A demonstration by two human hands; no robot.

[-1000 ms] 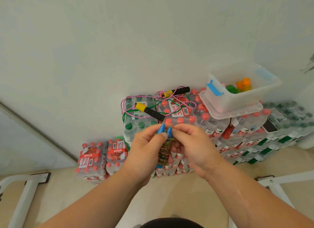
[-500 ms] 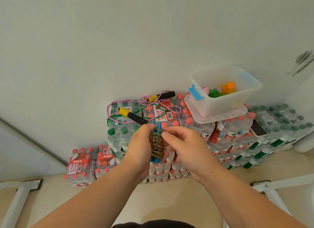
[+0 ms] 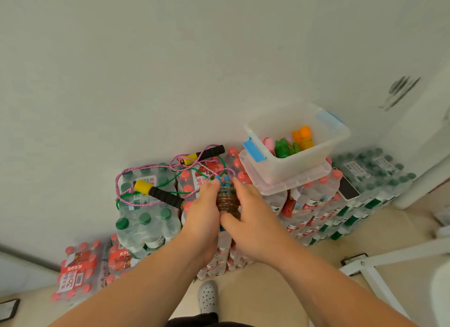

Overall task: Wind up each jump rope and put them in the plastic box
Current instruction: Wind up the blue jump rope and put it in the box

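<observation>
- Jump rope bundle, with blue handle tips at its top, was wound tight and held upright between both hands, in front of the stacked water-bottle packs.
- Left hand was closed around the bundle's left side, thumb near the blue tips; right hand was closed on its right side, fingers pressed over the coils. Each grip was firm, with no gap visible.
- Change noted: half a second before, the right-hand fingers were pinching at the upper coils; they now lay flat along the bundle, and the hands had moved up and right, nearer the plastic box. Judgement: winding of this rope appeared finished, or the loose end just tucked; whether the end was secured could not be told.
- Plastic box stood open on its own lid, on the right end of the bottle stack, just beyond the hands. It already held a pink, a green and an orange item, presumably wound ropes.
- Second rope, with yellow-and-black handles and a pink cord, lay loose across the left part of the stack top, tangled with a green cord. Both remained unwound.
- Assessment: task part done; next step likely was placing the bundle into the box, with coils at risk of slipping on release.
</observation>
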